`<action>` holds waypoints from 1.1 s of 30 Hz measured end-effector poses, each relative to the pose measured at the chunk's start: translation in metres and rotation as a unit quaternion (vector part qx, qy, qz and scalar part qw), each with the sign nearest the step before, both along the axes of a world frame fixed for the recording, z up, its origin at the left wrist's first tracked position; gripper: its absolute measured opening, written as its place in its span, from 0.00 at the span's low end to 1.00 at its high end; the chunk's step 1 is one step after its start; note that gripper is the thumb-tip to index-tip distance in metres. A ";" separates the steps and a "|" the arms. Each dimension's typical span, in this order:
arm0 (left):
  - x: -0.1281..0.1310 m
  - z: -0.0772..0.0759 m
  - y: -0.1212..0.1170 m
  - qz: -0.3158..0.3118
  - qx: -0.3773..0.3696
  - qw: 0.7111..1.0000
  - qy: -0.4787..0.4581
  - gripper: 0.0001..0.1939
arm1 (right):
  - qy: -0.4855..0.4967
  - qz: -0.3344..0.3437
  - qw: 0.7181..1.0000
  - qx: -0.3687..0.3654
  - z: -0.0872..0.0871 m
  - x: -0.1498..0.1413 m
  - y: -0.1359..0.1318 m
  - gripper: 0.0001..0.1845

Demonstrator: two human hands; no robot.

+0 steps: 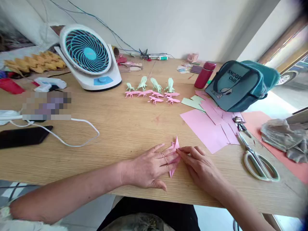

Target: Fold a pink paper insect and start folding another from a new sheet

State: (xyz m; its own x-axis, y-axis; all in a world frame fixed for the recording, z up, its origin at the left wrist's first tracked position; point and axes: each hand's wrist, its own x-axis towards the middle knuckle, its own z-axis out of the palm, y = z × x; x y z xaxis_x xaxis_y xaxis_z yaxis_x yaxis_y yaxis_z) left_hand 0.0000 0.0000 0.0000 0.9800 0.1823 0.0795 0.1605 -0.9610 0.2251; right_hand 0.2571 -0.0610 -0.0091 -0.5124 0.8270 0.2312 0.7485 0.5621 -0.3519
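Note:
A small pink folded paper piece (pixel 175 145) lies on the wooden table (pixel 120 128) near its front edge. My left hand (pixel 151 166) lies flat on the paper, fingers stretched out and pressing it down. My right hand (pixel 201 166) meets it from the right, its fingertips pinched on the paper's edge. One pointed tip sticks out above the fingers and another below them. The middle of the paper is hidden under my fingers.
Finished pink and green paper figures (pixel 154 91) stand mid-table. Pink paper sheets (pixel 209 126), scissors (pixel 258 162), keys (pixel 239 123) and a teal bag (pixel 240 83) lie right. A fan (pixel 88 57), a black phone (pixel 22 136) and a white cable (pixel 72 141) are left.

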 end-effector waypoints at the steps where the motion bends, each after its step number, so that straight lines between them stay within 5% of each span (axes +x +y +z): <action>1: 0.001 0.000 0.000 0.001 0.001 1.000 0.001 0.39 | -0.002 0.002 1.000 -0.002 0.000 0.000 0.001 0.27; 13: 0.001 -0.002 0.004 0.011 -0.017 0.999 -0.030 0.35 | -0.135 0.032 0.989 0.040 0.000 0.006 0.024 0.28; 24: 0.000 -0.007 0.003 0.017 -0.039 0.999 -0.026 0.36 | -0.167 -0.024 0.983 0.076 -0.004 0.002 0.047 0.27; 33: 0.000 -0.008 0.003 0.018 -0.039 0.999 -0.023 0.33 | -0.086 -0.062 0.994 0.033 0.002 0.002 0.004 0.27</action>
